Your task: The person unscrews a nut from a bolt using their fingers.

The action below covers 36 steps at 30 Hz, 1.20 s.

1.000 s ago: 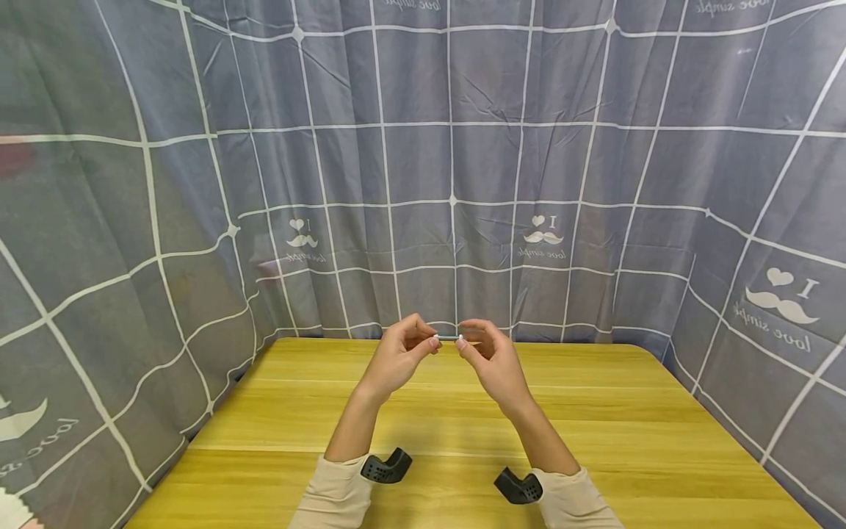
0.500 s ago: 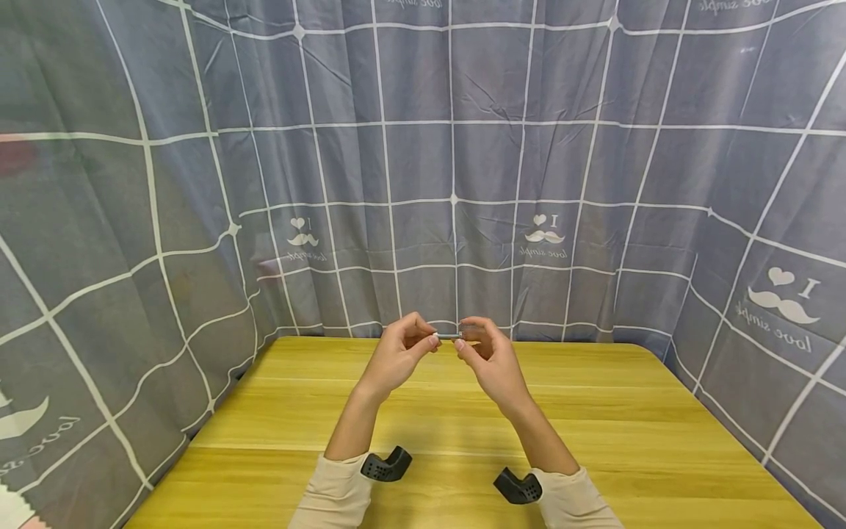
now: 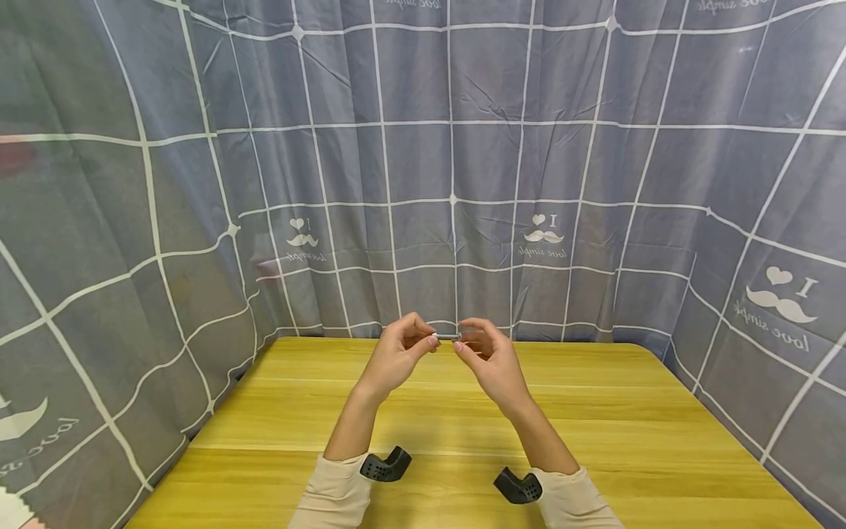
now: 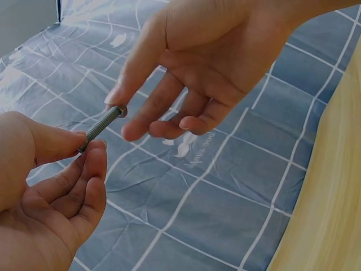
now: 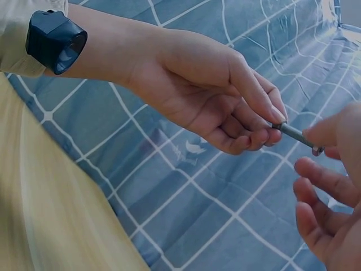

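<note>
A threaded metal bolt (image 4: pixel 101 129) is held in the air between both hands, tilted in the wrist views and level in the head view (image 3: pixel 447 336). My left hand (image 3: pixel 391 360) pinches one end of it between thumb and fingertips. The opposite end carries a small ring-like, nut-shaped piece (image 4: pixel 122 110). My right hand (image 3: pixel 494 366) is beside that end, its thumb touching there. Its other fingers are loosely bent and spread away from the bolt. In the left wrist view the right index finger is hidden behind the thumb.
Both hands are above the far part of a yellow wood-grain table (image 3: pixel 449 411). Grey-blue curtains (image 3: pixel 482 162) with white grid lines enclose its back and sides. Black wrist cameras (image 3: pixel 386 465) sit on beige sleeves (image 3: pixel 337 488).
The right thumb and fingertips have shifted slightly at the bolt's end, and the thumb lies a little lower on it. The left hand and its pinch stay almost the same.
</note>
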Each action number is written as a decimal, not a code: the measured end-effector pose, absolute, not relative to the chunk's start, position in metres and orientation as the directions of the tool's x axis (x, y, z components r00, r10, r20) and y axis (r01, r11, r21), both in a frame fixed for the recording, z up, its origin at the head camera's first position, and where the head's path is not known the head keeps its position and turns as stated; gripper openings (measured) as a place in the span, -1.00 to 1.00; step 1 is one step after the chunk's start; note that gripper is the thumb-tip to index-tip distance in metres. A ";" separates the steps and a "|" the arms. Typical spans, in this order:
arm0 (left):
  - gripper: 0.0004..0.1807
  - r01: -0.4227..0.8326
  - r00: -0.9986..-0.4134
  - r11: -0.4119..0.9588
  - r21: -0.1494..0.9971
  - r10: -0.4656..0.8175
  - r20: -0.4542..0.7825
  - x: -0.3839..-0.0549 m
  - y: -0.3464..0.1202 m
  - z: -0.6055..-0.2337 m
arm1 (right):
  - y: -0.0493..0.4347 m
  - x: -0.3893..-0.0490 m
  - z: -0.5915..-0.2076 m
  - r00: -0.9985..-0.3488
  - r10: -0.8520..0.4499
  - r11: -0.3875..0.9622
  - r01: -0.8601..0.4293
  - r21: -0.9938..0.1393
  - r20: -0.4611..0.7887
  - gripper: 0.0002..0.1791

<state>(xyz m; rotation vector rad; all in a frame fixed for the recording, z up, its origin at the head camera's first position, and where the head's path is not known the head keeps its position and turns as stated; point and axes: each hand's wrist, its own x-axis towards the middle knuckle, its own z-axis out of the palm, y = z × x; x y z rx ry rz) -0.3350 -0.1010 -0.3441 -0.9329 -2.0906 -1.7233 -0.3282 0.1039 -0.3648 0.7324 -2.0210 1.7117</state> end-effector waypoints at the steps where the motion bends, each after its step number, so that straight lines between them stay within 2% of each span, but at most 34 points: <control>1: -0.95 0.629 -0.755 0.083 0.773 0.305 0.581 -0.335 -0.101 -0.344 | 0.104 -0.328 -0.365 -0.792 -0.138 0.121 -0.609 -0.784 0.594 -0.65; 4: -0.96 0.629 -0.753 0.083 0.773 0.312 0.579 -0.335 -0.101 -0.344 | 0.103 -0.328 -0.365 -0.807 -0.140 0.133 -0.589 -0.797 0.573 -0.64; 9: -0.97 0.640 -0.744 0.081 0.764 0.315 0.589 -0.335 -0.101 -0.344 | 0.101 -0.328 -0.365 -0.811 -0.132 0.137 -0.584 -0.800 0.570 -0.74; 26: -0.97 0.643 -0.744 0.088 0.761 0.311 0.592 -0.335 -0.101 -0.344 | 0.102 -0.327 -0.364 -0.756 -0.142 0.130 -0.654 -0.745 0.639 -0.75; 32: -0.97 0.640 -0.744 0.076 0.765 0.311 0.592 -0.335 -0.101 -0.344 | 0.102 -0.327 -0.365 -0.769 -0.128 0.124 -0.639 -0.759 0.627 -0.72; 36: -0.97 0.644 -0.742 0.080 0.761 0.309 0.595 -0.335 -0.101 -0.343 | 0.102 -0.329 -0.366 -0.784 -0.097 0.143 -0.621 -0.771 0.613 -0.76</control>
